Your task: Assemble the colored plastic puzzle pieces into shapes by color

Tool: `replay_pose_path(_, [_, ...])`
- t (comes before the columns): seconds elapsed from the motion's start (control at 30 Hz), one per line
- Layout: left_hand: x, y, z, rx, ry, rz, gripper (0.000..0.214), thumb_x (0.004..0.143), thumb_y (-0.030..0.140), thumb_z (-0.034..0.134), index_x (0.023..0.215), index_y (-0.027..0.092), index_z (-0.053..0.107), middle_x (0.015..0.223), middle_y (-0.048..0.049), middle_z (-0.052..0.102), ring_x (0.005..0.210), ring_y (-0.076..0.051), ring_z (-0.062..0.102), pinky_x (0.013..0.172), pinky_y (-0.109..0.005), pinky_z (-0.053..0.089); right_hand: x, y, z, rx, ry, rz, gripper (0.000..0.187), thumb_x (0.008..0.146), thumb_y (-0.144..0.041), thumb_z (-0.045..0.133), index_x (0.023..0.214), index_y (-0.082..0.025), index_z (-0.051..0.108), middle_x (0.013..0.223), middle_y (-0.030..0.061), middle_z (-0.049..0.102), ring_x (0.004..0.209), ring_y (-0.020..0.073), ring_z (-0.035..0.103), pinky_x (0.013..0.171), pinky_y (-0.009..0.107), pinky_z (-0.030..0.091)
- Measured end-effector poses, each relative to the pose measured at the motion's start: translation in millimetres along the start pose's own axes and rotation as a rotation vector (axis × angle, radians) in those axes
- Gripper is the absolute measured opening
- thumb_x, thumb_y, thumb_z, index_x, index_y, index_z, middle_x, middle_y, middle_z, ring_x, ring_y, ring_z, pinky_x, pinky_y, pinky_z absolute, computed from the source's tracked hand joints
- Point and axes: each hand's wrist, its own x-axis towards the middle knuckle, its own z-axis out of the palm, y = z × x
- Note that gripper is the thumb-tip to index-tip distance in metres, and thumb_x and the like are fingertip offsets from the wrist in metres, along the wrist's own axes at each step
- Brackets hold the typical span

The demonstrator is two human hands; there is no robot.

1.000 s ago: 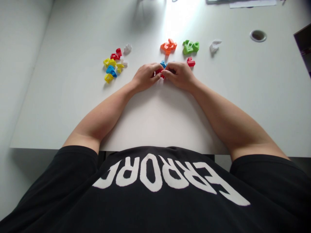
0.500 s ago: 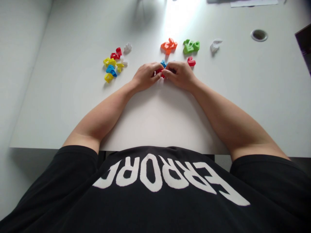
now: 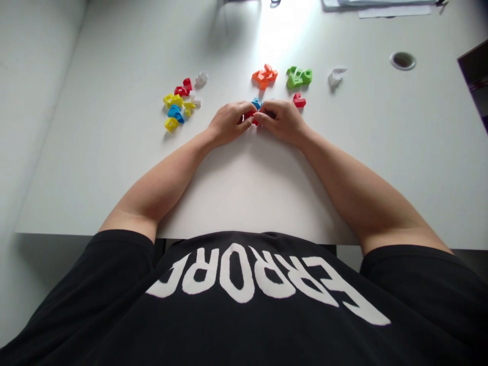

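At the middle of the white table my left hand [image 3: 231,122] and my right hand [image 3: 282,118] meet at the fingertips. Between them they pinch a red plastic piece [image 3: 250,116], mostly covered by fingers. A blue plastic piece [image 3: 256,103] shows just behind the fingertips; whether it is joined to the red one I cannot tell. Another red piece [image 3: 299,100] lies beyond my right hand. Farther back rest an orange cluster of pieces [image 3: 264,77] and a green cluster of pieces [image 3: 299,77].
Left of my hands lie several loose pieces, among them a yellow piece [image 3: 171,124], a blue piece [image 3: 176,113] and a white piece [image 3: 201,79]. A white piece [image 3: 337,75] lies at right, near a round cable hole [image 3: 403,61]. Papers [image 3: 394,10] are at the far edge.
The view has tilted slightly, so the table's far items sit a little lower. Both hands keep their pinch on the red piece, with barely any finger movement.
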Motion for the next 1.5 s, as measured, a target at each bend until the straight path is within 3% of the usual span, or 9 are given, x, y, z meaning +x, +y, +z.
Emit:
replay_pose_path(0.27, [0, 4, -2.6, 0.029, -0.003, -0.005, 0.023, 0.100, 0.032, 0.059, 0.108, 0.023, 0.079, 0.104, -0.0060, 0.078, 0.085, -0.020, 0.065, 0.079, -0.033, 0.047, 0, 1, 0, 0.020, 0.013, -0.032, 0.054, 0.088, -0.072, 0.071, 0.069, -0.024, 0.056, 0.065, -0.0001, 0.051, 0.068, 0.0187, 0.043, 0.064, 0.035, 0.035])
replay_pose_path(0.63, [1, -6, 1.7, -0.001, -0.018, 0.019, 0.027, 0.099, 0.034, 0.056, 0.111, 0.022, 0.078, 0.104, -0.0050, 0.077, 0.082, -0.018, 0.064, 0.077, -0.031, 0.045, 2, 8, 0, -0.008, -0.035, -0.077, 0.055, 0.097, -0.070, 0.060, 0.075, -0.020, 0.061, 0.071, 0.0003, 0.054, 0.067, 0.0153, 0.044, 0.066, 0.032, 0.034])
replay_pose_path(1.0, [1, -7, 2.2, 0.009, -0.029, 0.005, 0.031, 0.102, 0.042, 0.053, 0.112, 0.025, 0.077, 0.104, -0.0039, 0.077, 0.083, -0.019, 0.065, 0.075, -0.031, 0.045, 1, 10, -1, -0.014, -0.067, -0.077, 0.068, 0.096, -0.084, 0.052, 0.075, -0.020, 0.060, 0.072, 0.0006, 0.054, 0.067, 0.0158, 0.045, 0.065, 0.032, 0.035])
replay_pose_path(1.5, [0, -4, 0.1, 0.039, -0.047, -0.011, 0.033, 0.104, 0.042, 0.052, 0.117, 0.025, 0.076, 0.111, -0.0053, 0.078, 0.088, -0.020, 0.070, 0.080, -0.033, 0.051, 1, 14, 0, 0.000, -0.071, -0.065, 0.063, 0.097, -0.080, 0.055, 0.077, -0.020, 0.063, 0.074, 0.0017, 0.058, 0.067, 0.0163, 0.047, 0.065, 0.031, 0.036])
